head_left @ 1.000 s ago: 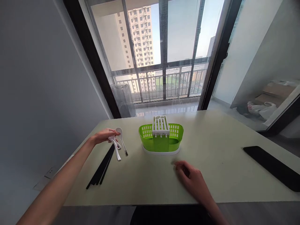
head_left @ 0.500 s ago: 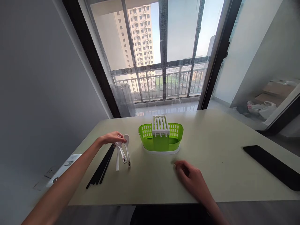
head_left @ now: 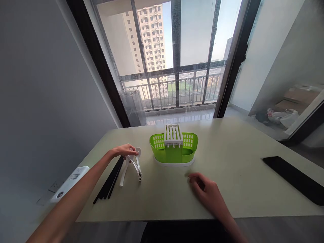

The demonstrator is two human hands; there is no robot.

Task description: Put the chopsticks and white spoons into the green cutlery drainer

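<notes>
My left hand (head_left: pixel 126 151) is closed by its fingertips on white spoons at the left of the table. One spoon (head_left: pixel 138 155) shows its rounded bowl beside my fingers. A second spoon's handle (head_left: pixel 135 166) slants across the first, and a third handle (head_left: pixel 123 175) points down and left. My fingers partly cover the bowls, so I cannot tell how many spoons are gripped. My right hand (head_left: pixel 205 190) rests near the table's front with its fingers curled and nothing visible in them. Beyond it stands a green basket (head_left: pixel 159 155) with a slotted white holder (head_left: pixel 173 135) on its front.
Several black chopsticks (head_left: pixel 110 182) lie just left of the spoons. A white box-shaped item (head_left: pixel 73 180) is at the left edge, partly behind my forearm. A long black flat object (head_left: pixel 293 179) lies on the table (head_left: pixel 235 162) at the right. Glass doors stand behind.
My left hand has shifted slightly right and down with the spoons. Two handles now cross near their ends, and the third handle has swung left. My right hand has stayed put.
</notes>
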